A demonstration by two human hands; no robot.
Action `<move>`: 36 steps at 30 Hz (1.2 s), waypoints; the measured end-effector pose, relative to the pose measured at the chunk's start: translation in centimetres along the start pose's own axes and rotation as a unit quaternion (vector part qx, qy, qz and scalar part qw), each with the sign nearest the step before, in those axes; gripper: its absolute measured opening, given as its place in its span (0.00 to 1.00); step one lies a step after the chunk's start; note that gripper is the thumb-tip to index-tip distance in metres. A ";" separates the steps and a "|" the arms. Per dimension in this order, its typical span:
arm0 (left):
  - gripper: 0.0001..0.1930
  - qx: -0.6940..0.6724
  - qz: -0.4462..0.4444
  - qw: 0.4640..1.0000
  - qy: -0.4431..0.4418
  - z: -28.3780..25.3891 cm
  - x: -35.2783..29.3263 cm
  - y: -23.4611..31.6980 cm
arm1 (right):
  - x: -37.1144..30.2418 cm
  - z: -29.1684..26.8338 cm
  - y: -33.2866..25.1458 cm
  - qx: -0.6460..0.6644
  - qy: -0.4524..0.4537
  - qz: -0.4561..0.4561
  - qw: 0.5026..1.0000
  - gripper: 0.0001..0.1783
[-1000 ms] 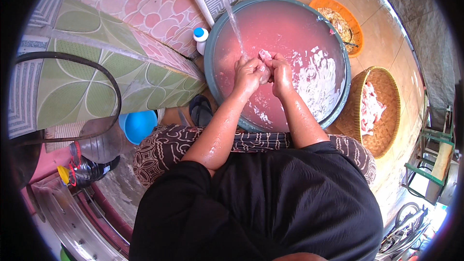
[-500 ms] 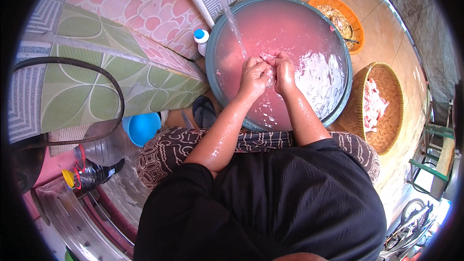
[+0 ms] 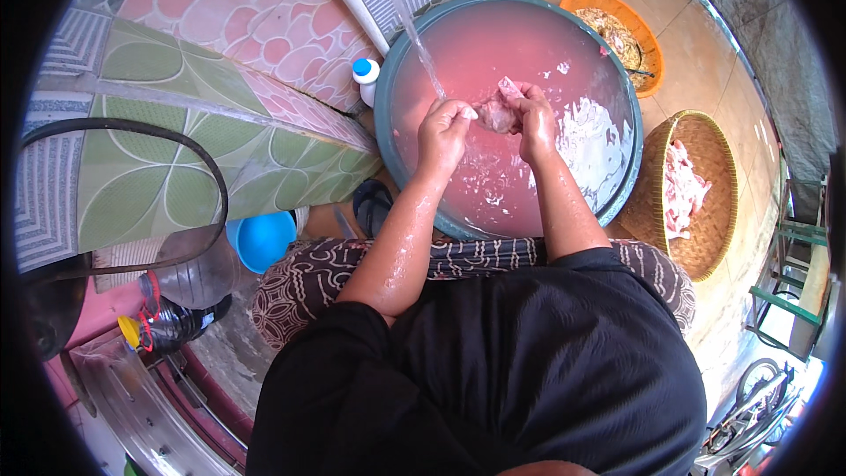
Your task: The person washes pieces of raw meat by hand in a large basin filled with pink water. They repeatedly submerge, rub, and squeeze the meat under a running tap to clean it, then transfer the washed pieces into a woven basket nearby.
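Observation:
A limp, wet, pale pink piece of raw meat [image 3: 499,115] is stretched between my hands over a large green-rimmed tub [image 3: 385,137]. My left hand [image 3: 443,135] pinches a whitish end of it between thumb and fingertips. The other end is gripped by my right hand [image 3: 536,122], with a pale bit poking up above the fingers. Cloudy pink water [image 3: 493,44] fills the tub, and glare whitens its right side. From the upper left a stream of water [image 3: 407,22] falls in just beyond my left hand. Which cut of meat it is, I cannot tell.
Right of the tub, a tilted woven basket [image 3: 718,242] holds pale pink meat pieces. Behind it sits an orange basin [image 3: 654,44] with yellowish scraps. A white bottle with a blue cap [image 3: 366,79] stands by the tub's left rim. Further left are a blue bowl [image 3: 264,242] and a black hose [image 3: 216,167].
My hands were close together around the meat. They have since moved apart sideways, so the meat now shows stretched between them.

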State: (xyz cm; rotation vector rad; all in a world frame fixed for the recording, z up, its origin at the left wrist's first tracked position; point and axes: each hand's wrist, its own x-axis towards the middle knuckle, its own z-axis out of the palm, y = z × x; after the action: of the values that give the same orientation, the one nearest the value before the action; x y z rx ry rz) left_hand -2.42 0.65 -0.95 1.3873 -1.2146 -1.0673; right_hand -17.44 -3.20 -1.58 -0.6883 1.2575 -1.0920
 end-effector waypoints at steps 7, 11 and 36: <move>0.05 0.179 0.032 0.980 0.085 0.5 0.1 -1.7 | -0.6 0.9 -0.3 0.069 -0.079 0.067 0.992 0.11; 0.07 0.221 0.048 0.973 0.033 0.4 -0.2 -1.2 | -0.6 1.0 0.0 0.060 -0.081 0.074 0.992 0.10; 0.17 -0.236 -0.346 0.897 -0.142 -1.6 0.4 -0.1 | -0.7 1.0 0.0 0.068 -0.193 0.143 0.968 0.15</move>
State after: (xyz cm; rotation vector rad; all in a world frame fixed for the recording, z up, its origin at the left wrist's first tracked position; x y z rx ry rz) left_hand -0.74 0.43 -0.81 1.3151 -0.5583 -1.9710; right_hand -16.47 -2.66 -1.12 -0.5618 0.9040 -0.7545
